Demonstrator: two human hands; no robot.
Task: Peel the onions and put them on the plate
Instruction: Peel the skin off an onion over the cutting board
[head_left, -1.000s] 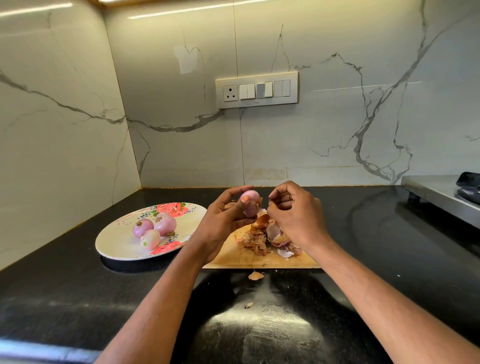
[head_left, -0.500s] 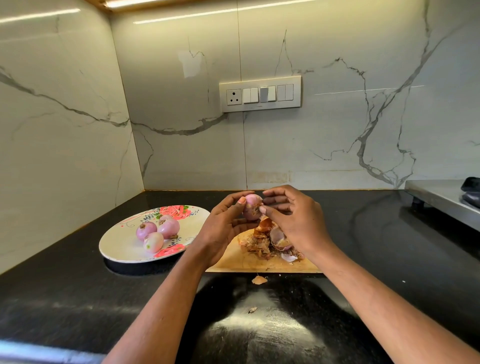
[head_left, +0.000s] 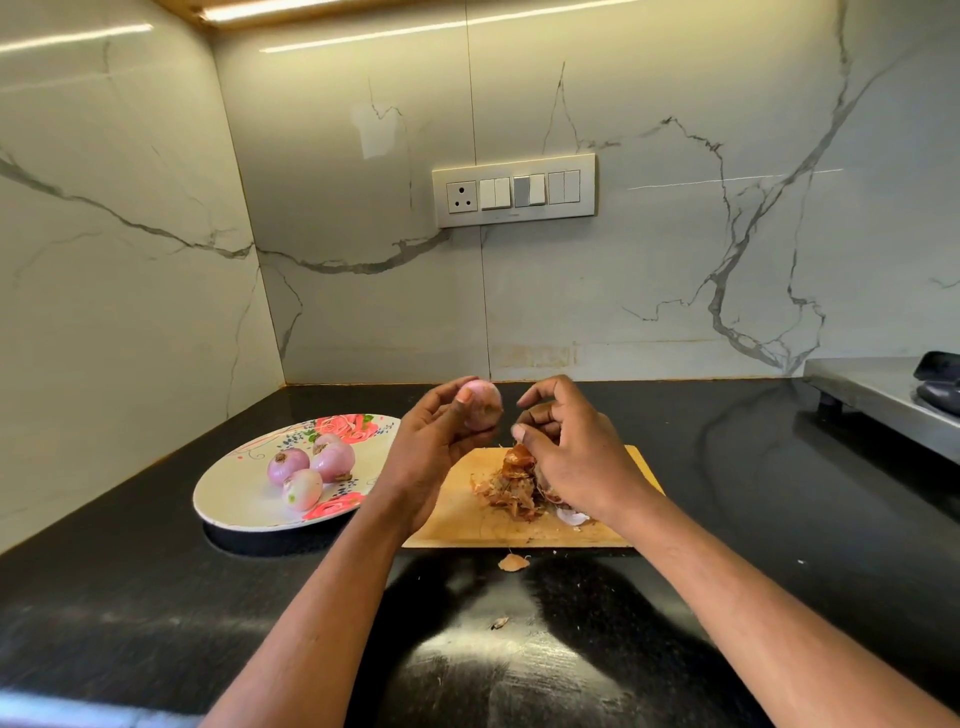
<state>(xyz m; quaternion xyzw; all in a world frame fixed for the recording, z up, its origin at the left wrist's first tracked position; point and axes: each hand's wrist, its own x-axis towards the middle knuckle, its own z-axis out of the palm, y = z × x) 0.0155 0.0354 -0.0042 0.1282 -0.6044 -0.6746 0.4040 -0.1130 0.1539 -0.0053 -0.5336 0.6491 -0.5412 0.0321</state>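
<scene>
My left hand holds a pale pink peeled onion in its fingertips, lifted above the far left part of the wooden cutting board. My right hand hovers just right of the onion with curled fingers, apart from it and over a heap of brown onion skins. I cannot tell whether it pinches a bit of peel. Three peeled onions lie together on the white floral plate at the left.
The board and plate sit on a black glossy counter in a marble-walled corner. Loose skin scraps lie in front of the board. A steel stove edge juts in at the far right. A switch panel hangs on the back wall.
My right hand has drawn away from the onion to the right. My left hand has raised the onion slightly and turned it leftward.
</scene>
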